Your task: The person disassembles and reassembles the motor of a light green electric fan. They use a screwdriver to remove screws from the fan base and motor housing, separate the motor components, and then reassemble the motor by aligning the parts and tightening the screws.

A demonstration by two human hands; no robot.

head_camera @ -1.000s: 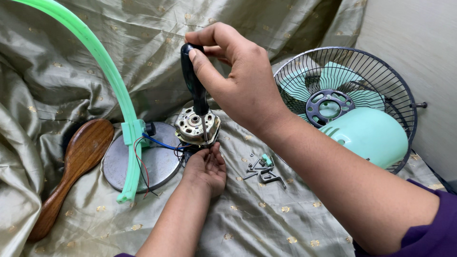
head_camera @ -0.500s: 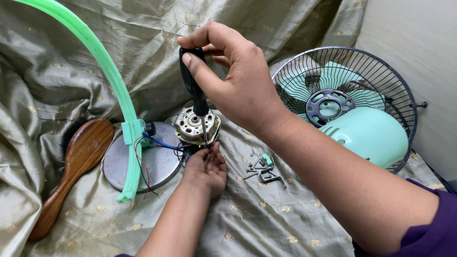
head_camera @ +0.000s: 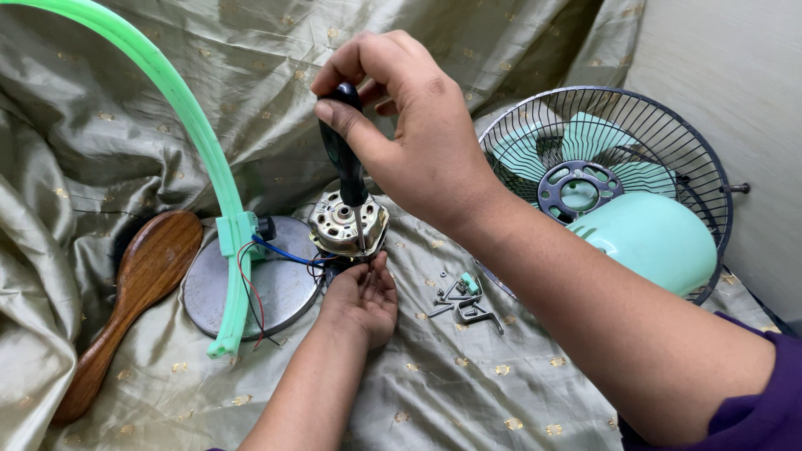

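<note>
Head view, looking down on a crumpled olive-gold cloth (head_camera: 468, 392), satiny, dotted with small woven gold motifs. Right hand (head_camera: 422, 138) closed round the smooth black handle of a screwdriver (head_camera: 344, 159), thumb pressed along the handle, fingertips pinching its rounded top; thin steel shaft dropping straight down onto the top plate of a small fan motor (head_camera: 342, 224), round, dull silver metal with holes and a central bearing. Left hand (head_camera: 363, 296) directly below the motor, fingers curled up against its underside and near edge, steadying it; grip of that hand shut on the motor, as far as visible. Motor thus directly under the right grip, joined to it only through the screwdriver, and just above the left one. Red, blue and black wires (head_camera: 280, 253) running from the motor to a glossy green plastic arch (head_camera: 196, 134), curved, flat-sided, standing on a round grey metal base plate (head_camera: 267, 288) left of the motor. Polished brown wooden brush (head_camera: 138, 288), oval head and tapered handle, near the cloth's left edge. Small dark screws and a bent metal clip (head_camera: 464, 296) loose on the cloth just right of the left hand. Black wire fan guard (head_camera: 618, 159) with pale green blades and a smooth mint plastic housing (head_camera: 660, 242) toward the right edge.
</note>
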